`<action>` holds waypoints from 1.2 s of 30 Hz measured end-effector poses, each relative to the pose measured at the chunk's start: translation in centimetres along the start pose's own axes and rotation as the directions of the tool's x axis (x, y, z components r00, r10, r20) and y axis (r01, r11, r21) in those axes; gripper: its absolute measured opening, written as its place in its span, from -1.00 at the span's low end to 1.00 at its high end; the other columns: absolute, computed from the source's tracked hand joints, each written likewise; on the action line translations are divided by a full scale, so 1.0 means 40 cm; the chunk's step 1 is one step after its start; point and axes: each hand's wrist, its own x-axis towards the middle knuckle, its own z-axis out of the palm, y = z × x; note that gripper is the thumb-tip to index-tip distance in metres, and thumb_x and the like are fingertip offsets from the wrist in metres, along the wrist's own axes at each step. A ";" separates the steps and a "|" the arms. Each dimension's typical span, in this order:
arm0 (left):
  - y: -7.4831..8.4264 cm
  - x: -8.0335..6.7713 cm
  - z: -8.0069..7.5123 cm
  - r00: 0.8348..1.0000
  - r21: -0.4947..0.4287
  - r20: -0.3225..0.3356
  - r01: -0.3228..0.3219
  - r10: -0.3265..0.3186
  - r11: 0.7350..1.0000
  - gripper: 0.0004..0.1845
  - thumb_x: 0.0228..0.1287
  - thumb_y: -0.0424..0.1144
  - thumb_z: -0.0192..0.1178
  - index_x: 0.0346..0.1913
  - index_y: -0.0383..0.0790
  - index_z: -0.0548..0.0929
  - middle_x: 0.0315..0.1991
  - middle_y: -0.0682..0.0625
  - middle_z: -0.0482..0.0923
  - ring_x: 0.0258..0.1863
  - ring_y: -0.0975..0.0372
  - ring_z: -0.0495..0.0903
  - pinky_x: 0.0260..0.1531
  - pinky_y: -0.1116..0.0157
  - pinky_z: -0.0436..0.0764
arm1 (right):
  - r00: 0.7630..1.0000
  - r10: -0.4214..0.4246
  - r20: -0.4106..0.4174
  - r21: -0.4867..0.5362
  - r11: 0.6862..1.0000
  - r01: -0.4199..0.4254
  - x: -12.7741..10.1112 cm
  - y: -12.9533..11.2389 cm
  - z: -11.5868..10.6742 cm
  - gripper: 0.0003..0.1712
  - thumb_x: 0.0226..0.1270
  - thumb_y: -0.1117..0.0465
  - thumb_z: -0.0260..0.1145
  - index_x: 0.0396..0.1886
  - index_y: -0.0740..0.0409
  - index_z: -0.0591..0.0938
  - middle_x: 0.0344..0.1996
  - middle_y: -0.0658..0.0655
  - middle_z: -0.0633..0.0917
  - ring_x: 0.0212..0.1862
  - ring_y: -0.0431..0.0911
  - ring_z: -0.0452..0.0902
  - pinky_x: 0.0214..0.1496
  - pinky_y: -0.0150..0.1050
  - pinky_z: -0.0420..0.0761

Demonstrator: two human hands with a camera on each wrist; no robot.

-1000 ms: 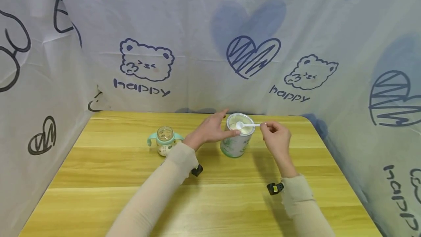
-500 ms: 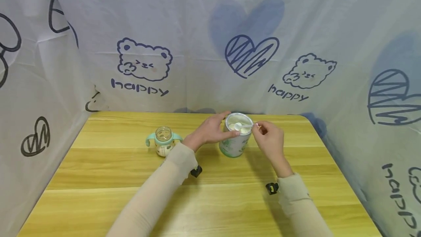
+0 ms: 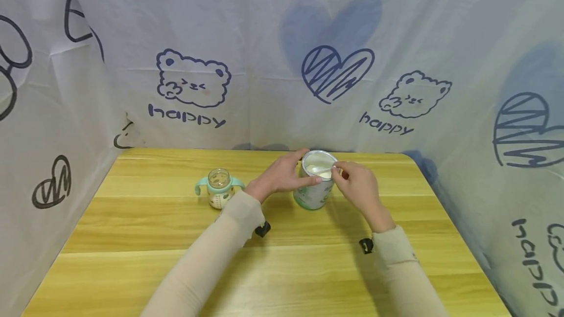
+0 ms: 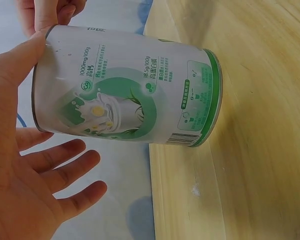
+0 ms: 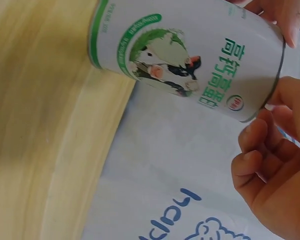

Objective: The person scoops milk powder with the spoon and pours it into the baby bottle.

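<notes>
A white and green milk powder tin [image 3: 314, 195] stands upright and uncovered near the table's back edge, with pale powder inside. My left hand [image 3: 281, 175] holds its rim, thumb on the near side and index finger behind; in the left wrist view the other fingers are spread off the wall. My right hand [image 3: 359, 187] pinches the handle end of a white spoon [image 3: 324, 169] at the tin's right rim. The spoon's bowl is down inside the tin, hard to make out against the powder. In the right wrist view the tin [image 5: 190, 65] hides the spoon.
Left of the tin stands a lidless baby bottle [image 3: 220, 192] with two mint-green handles and pale contents. Part of it is behind my left forearm. A printed white cloth [image 3: 264, 87] hangs behind the wooden table [image 3: 291, 278] and along both sides.
My right hand has moved left to the tin's rim. The spoon, first level over the opening, has gone down into the tin. The left hand stays on the rim.
</notes>
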 end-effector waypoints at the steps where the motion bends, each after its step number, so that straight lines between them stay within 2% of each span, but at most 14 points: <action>1: 0.000 0.000 0.000 1.000 0.001 0.001 -0.002 0.002 1.000 -0.01 0.29 0.35 0.35 0.62 -0.09 0.28 0.40 -0.08 0.54 0.38 0.03 0.55 0.36 -0.05 0.59 | 1.000 0.002 0.023 -0.007 1.000 -0.002 0.003 -0.001 -0.003 -0.79 0.43 0.21 0.33 -0.18 0.20 0.84 -0.63 0.07 0.62 -0.58 -0.14 0.37 -0.53 -0.27 0.34; 8: 0.004 0.002 -0.002 0.999 0.012 0.028 0.020 -0.020 1.000 0.05 0.29 0.37 0.33 0.66 -0.12 0.20 0.49 -0.12 0.46 0.45 0.00 0.50 0.41 -0.05 0.55 | 0.982 0.011 0.190 -0.047 0.999 -0.002 0.021 -0.006 -0.019 -0.79 0.55 0.16 0.27 -0.21 0.12 0.79 -0.67 -0.01 0.53 -0.59 -0.17 0.34 -0.51 -0.27 0.34; 10: 0.005 0.002 -0.003 0.999 0.020 0.035 0.031 -0.031 0.999 0.08 0.29 0.38 0.32 0.67 -0.13 0.17 0.52 -0.13 0.43 0.46 -0.01 0.49 0.42 -0.06 0.54 | 0.975 0.014 0.220 -0.032 0.999 -0.008 0.023 -0.008 -0.021 -0.79 0.57 0.17 0.27 -0.22 0.12 0.78 -0.69 -0.03 0.48 -0.59 -0.18 0.32 -0.50 -0.28 0.34; 14: 0.005 0.002 -0.004 0.998 0.026 0.040 0.041 -0.042 0.999 0.09 0.29 0.39 0.31 0.68 -0.13 0.16 0.53 -0.15 0.42 0.46 -0.02 0.49 0.42 -0.06 0.55 | 0.966 0.024 0.258 0.036 0.999 -0.035 0.023 -0.006 -0.023 -0.77 0.58 0.19 0.29 -0.09 0.19 0.82 -0.68 -0.01 0.53 -0.58 -0.19 0.32 -0.46 -0.27 0.38; 16: 0.004 0.001 -0.004 0.998 0.027 0.040 0.041 -0.042 0.999 0.09 0.29 0.39 0.31 0.67 -0.14 0.17 0.53 -0.15 0.42 0.46 -0.02 0.49 0.41 -0.06 0.55 | 0.961 0.037 0.275 0.079 0.995 -0.061 0.023 -0.003 -0.024 -0.74 0.58 0.20 0.29 -0.01 0.22 0.83 -0.61 0.05 0.64 -0.56 -0.18 0.34 -0.42 -0.26 0.41; 19: 0.004 0.001 -0.006 0.998 0.028 0.040 0.039 -0.040 0.999 0.08 0.29 0.39 0.31 0.67 -0.14 0.18 0.52 -0.14 0.42 0.45 -0.01 0.50 0.40 -0.06 0.56 | 0.949 0.075 0.305 0.142 0.982 -0.123 0.022 0.000 -0.024 -0.69 0.59 0.18 0.28 0.10 0.26 0.80 -0.39 0.18 0.80 -0.52 -0.16 0.39 -0.39 -0.25 0.45; 22: 0.004 0.001 -0.006 0.999 0.030 0.038 0.038 -0.039 0.999 0.08 0.28 0.39 0.31 0.67 -0.12 0.18 0.52 -0.13 0.43 0.45 -0.01 0.50 0.40 -0.06 0.57 | 0.936 0.115 0.333 0.187 0.965 -0.185 0.020 0.004 -0.023 -0.64 0.60 0.16 0.26 0.16 0.28 0.76 -0.15 0.27 0.84 -0.46 -0.14 0.45 -0.36 -0.26 0.48; 24: 0.004 0.001 -0.005 0.999 0.031 0.036 0.037 -0.038 0.999 0.07 0.28 0.40 0.31 0.67 -0.11 0.18 0.51 -0.12 0.45 0.44 0.00 0.51 0.39 -0.06 0.57 | 0.928 0.136 0.348 0.215 0.952 -0.220 0.020 0.006 -0.023 -0.62 0.60 0.13 0.26 0.17 0.29 0.75 -0.09 0.29 0.83 -0.45 -0.13 0.45 -0.37 -0.27 0.48; 28: 0.005 0.001 -0.004 0.999 0.038 0.032 0.031 -0.032 0.999 0.06 0.29 0.40 0.30 0.66 -0.11 0.20 0.50 -0.11 0.46 0.43 0.00 0.52 0.38 -0.05 0.58 | 0.919 0.157 0.361 0.254 0.932 -0.259 0.021 0.011 -0.019 -0.64 0.59 0.12 0.27 0.11 0.26 0.80 -0.36 0.21 0.78 -0.49 -0.14 0.37 -0.42 -0.30 0.42; 31: 0.007 0.000 -0.005 0.999 0.042 0.033 0.031 -0.033 0.999 0.06 0.29 0.40 0.30 0.67 -0.12 0.19 0.51 -0.13 0.45 0.44 -0.01 0.51 0.39 -0.06 0.57 | 0.916 0.173 0.362 0.281 0.917 -0.285 0.021 0.012 -0.018 -0.70 0.55 0.12 0.29 -0.02 0.19 0.85 -0.59 0.06 0.59 -0.55 -0.16 0.29 -0.48 -0.32 0.35; 34: 0.007 -0.001 -0.006 0.999 0.043 0.037 0.036 -0.038 0.998 0.07 0.30 0.39 0.29 0.67 -0.12 0.17 0.53 -0.15 0.43 0.45 -0.03 0.50 0.40 -0.07 0.56 | 0.918 0.179 0.353 0.312 0.903 -0.296 0.021 0.009 -0.016 -0.75 0.50 0.16 0.31 -0.15 0.15 0.87 -0.66 -0.06 0.50 -0.58 -0.19 0.26 -0.50 -0.33 0.32; 36: 0.008 -0.002 -0.007 0.998 0.045 0.038 0.039 -0.041 0.998 0.08 0.30 0.39 0.29 0.68 -0.13 0.16 0.54 -0.16 0.41 0.46 -0.03 0.49 0.41 -0.08 0.55 | 0.921 0.180 0.345 0.331 0.895 -0.299 0.022 0.006 -0.015 -0.78 0.47 0.19 0.32 -0.21 0.13 0.87 -0.70 -0.07 0.44 -0.60 -0.20 0.23 -0.51 -0.35 0.29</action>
